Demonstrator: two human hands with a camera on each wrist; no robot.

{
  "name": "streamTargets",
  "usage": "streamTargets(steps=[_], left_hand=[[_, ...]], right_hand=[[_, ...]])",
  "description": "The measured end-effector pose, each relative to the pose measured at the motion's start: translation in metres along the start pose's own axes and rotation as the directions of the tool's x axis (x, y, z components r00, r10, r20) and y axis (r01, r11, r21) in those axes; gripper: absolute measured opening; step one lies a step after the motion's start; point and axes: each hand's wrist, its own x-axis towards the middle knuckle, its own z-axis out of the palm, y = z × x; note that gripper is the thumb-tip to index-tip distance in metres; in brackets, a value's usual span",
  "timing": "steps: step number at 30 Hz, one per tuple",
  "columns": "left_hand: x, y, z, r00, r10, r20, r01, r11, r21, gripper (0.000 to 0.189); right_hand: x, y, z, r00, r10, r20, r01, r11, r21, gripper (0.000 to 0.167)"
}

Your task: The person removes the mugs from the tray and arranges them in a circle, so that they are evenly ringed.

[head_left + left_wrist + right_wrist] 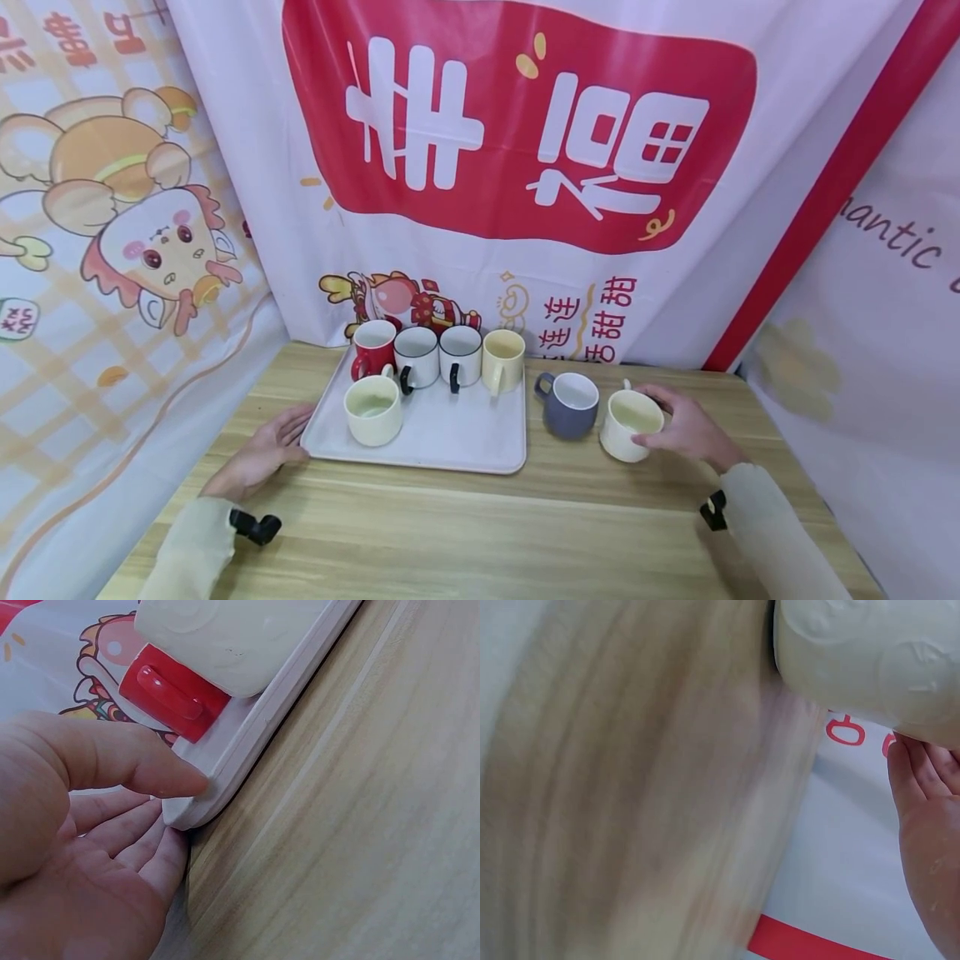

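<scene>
My right hand (692,429) grips a cream mug (624,433) at the right of the table, thumb in front and fingers behind. Raised patterns show on this mug's side in the right wrist view, where only part of the hand (937,840) appears. My left hand (262,450) holds the front left corner of a white tray (442,446). In the left wrist view its thumb (169,774) lies on the tray's rim, with the fingers along the side. On the tray, a second cream mug (372,417) stands near the left hand, in front of a red mug (372,346).
Two white mugs with black handles, one (417,362) beside the other (460,362), and a pale yellow mug (504,367) stand along the tray's back. A grey-blue mug (570,412) is between tray and right hand. A printed cloth (600,292) hangs behind the wooden table (450,533).
</scene>
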Motion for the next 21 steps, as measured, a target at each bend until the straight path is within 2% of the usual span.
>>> streamTargets(steps=[7,15,18,21], left_hand=[[0.001,0.000,0.000,1.000,-0.003,-0.001,0.003,1.000,-0.009,0.097],[0.000,0.001,0.002,1.000,-0.001,-0.001,0.001,1.000,-0.009,0.098],[-0.001,0.002,0.003,1.000,-0.001,-0.002,0.001,1.000,-0.008,0.098],[-0.001,0.003,0.002,1.000,0.004,0.000,-0.004,1.000,-0.017,0.098]], right_hand=[[0.010,-0.002,-0.010,0.998,0.018,0.057,-0.018,1.000,0.003,0.092],[0.022,-0.007,-0.014,0.994,0.081,0.077,-0.074,0.993,-0.092,0.102],[0.023,-0.007,-0.018,0.993,0.084,0.077,-0.076,0.992,-0.102,0.100],[0.023,-0.006,-0.021,0.995,0.070,0.068,-0.064,0.994,-0.094,0.092]])
